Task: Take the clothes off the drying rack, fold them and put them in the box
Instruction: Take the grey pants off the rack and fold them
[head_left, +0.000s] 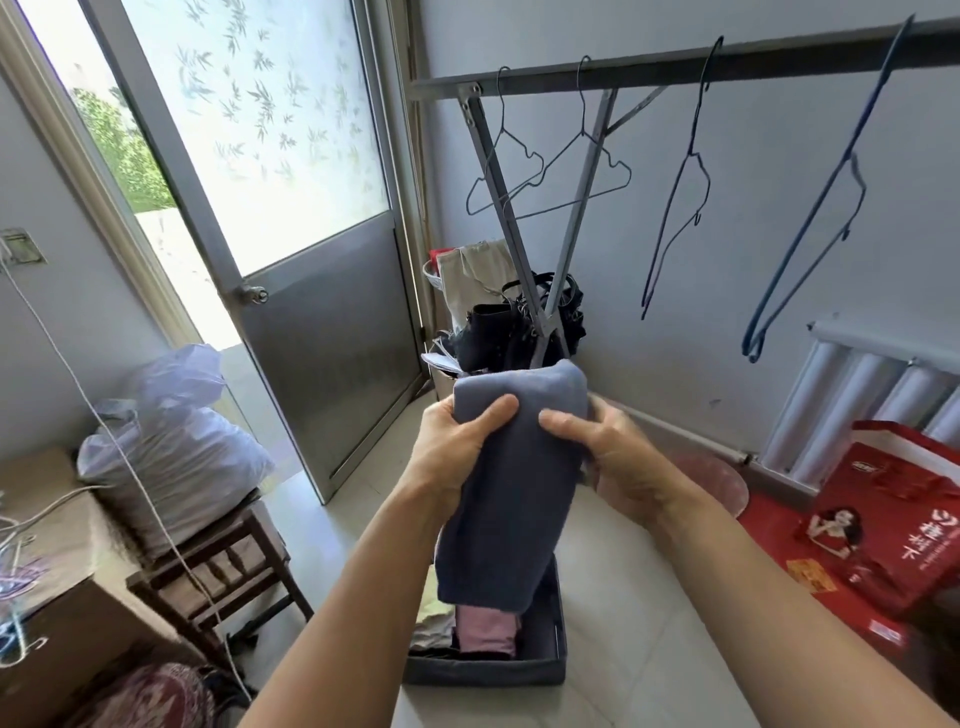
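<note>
1. I take the grey box (485, 675) on the pale floor as my landmark; it sits low in the middle of my view, between my two forearms.
2. My left hand (457, 441) grips the folded blue-grey garment (511, 493) from its left side, thumb across the front and fingers curled behind the cloth.
3. My right hand (613, 457) grips the same garment from its right side, thumb pressed onto the front near the left thumb.
4. The garment hangs directly above the box, its lower end reaching down to the box's far part and hiding the far rim; whether it touches the clothes inside, I cannot tell.
5. Inside the box I see a pink folded piece (488, 631) in the middle and a pale folded piece (434, 623) to its left.
6. Beyond the box stands the drying rack (675, 65), its dark bar running across the top right, with four bare wire hangers (587, 171) hooked on it.
7. Behind the box, at the foot of the rack's crossed legs, lies a heap of dark bags (519, 327).
8. Right of the box lies a red carton (893, 519); left of it stands a wooden stool (223, 566) carrying a white sack (171, 447).
</note>
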